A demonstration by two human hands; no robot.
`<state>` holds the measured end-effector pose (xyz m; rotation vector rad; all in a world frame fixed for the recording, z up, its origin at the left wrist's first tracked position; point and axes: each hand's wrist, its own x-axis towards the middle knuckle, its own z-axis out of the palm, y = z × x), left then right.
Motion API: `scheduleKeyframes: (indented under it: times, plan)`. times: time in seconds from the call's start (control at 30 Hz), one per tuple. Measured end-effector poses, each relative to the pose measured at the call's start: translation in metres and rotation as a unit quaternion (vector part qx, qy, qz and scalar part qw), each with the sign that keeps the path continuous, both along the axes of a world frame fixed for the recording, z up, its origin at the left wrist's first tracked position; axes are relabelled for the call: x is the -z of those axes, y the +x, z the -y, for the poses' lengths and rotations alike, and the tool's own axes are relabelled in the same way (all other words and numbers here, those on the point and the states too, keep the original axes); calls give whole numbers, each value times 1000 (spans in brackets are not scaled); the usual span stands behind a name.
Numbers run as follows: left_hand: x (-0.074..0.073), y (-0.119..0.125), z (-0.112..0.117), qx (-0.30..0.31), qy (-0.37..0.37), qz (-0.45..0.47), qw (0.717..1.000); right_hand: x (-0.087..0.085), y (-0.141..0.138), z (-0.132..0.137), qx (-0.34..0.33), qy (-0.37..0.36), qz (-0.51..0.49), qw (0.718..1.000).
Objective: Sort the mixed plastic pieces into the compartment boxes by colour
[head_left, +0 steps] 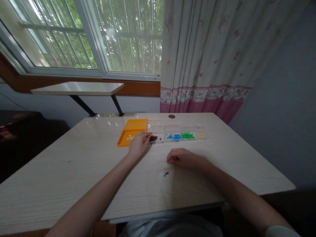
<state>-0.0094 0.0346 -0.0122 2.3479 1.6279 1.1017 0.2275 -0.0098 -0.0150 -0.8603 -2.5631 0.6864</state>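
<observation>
My left hand (pixel 138 144) reaches to the left end of a row of clear plastic boxes. Its thumb and index finger come together at the compartment holding small dark brown pieces (pixel 153 138); what is between them is hidden. Just behind that hand lies an open orange case (pixel 135 125) with small white pieces (pixel 129 137) in its near half. My right hand (pixel 182 158) hovers over or rests on the table, fingers curled into a pinch, and I cannot make out what they hold. A short joined blue and dark piece (pixel 166 174) lies on the table in front of it.
The clear boxes also hold blue pieces (pixel 173 136), green pieces (pixel 188 135) and a few yellow pieces (pixel 200 135). A round dark disc (pixel 171 116) sits at the back edge of the pale wooden table (pixel 222 148). A raised shelf (pixel 81 88) stands at the back left.
</observation>
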Motion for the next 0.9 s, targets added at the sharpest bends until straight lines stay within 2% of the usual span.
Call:
scheduleKeyframes:
  times: [0.23,0.4,0.57,0.9]
  plan:
    - [0,23,21,158,-60,17,985,4,1,-8,121,28,-91,988]
    - [-2,38,35,215,-93,35,972,7,2,-12,144,30,-96,984]
    - [-4,40,39,219,-94,49,970,7,2,-12,144,32,-82,986]
    - [1,43,39,201,-103,40,973,3,-2,-8,152,44,-70,985]
